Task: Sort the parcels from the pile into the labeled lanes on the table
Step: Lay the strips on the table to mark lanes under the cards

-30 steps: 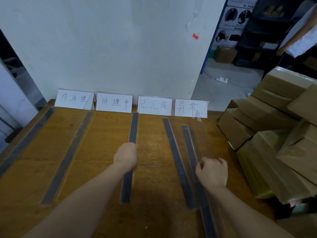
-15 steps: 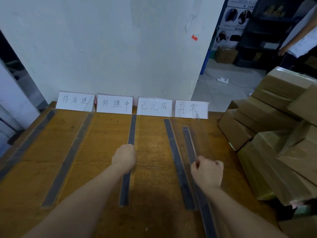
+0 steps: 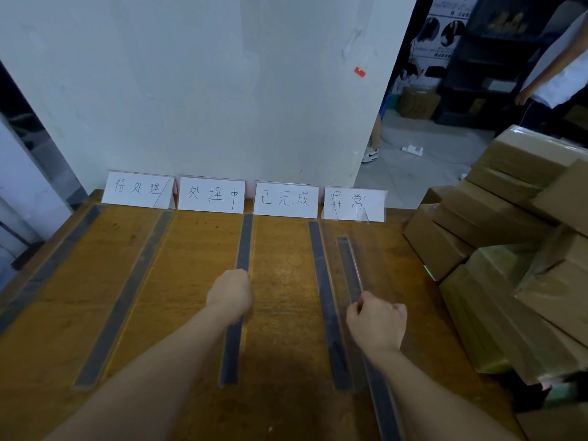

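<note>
Wooden table (image 3: 286, 361) with dark strips (image 3: 124, 300) abuts white wall (image 3: 206, 90).

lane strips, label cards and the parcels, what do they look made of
Lane strips: probably dark matte tape under clear glossy plastic; the see-through edges catch light.
Label cards: white paper with handwritten ink, seemingly in clear stands.
Parcels: brown cardboard, several wrapped in shiny film or tape, judging by glints.
Table: worn, varnished wood, grain visible.
</note>
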Demonstrator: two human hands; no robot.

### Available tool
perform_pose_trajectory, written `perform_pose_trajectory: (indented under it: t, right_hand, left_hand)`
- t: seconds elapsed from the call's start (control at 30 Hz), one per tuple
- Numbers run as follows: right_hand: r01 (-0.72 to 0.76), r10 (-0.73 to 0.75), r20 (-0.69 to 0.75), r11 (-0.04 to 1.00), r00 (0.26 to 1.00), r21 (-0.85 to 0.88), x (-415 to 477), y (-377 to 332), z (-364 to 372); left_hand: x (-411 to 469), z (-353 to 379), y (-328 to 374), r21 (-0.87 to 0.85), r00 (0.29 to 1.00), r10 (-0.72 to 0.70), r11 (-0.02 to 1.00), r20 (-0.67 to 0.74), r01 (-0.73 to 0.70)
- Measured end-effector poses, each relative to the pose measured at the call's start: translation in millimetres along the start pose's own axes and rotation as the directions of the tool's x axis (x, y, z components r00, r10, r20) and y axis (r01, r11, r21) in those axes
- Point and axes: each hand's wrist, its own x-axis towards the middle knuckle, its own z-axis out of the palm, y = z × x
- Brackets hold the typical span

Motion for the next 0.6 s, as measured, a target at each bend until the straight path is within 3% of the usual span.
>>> perform_pose_trajectory:
  t: [0.6]
  right_hand:
    - [0.014, -0.022, 0.104, 0.997, 0.994, 0.072, -0.1, -4.5, -7.7]
  left_hand:
    - [8.3, 4.8, -7.9, 0.004, 1.0, 0.026, 1.0, -0.003, -0.026]
